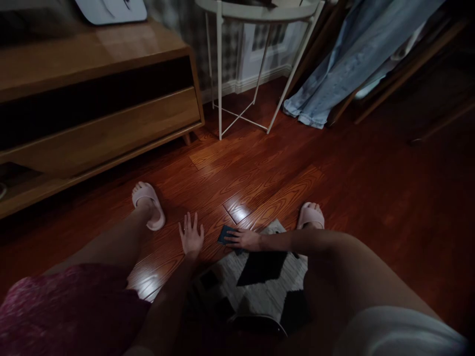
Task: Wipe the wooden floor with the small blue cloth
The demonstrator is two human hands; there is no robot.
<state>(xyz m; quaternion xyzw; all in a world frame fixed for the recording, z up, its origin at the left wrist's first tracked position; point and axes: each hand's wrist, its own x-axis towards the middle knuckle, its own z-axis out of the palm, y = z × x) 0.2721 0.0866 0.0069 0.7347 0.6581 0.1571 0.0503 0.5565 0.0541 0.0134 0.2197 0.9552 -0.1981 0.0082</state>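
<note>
My left hand point(192, 237) rests palm down on the wooden floor, its fingers spread and nothing in it. To its right, my right hand point(245, 239) holds a small dark blue cloth point(223, 234) down against the floor. The fingers lie across the top of the cloth, and part of it sticks out past the fingertips. Its underside is hidden. Just below the right hand lies a grey and black patterned rug point(265, 291), its edge close to the cloth.
My feet in pink slippers point(158, 212) stand on either side. A wooden cabinet point(148, 123) runs along the left. Ahead is a white metal side table point(219, 74). Blue jeans point(319, 99) hang down to the floor at the right, near wooden legs. Light reflects off the glossy floor point(237, 173).
</note>
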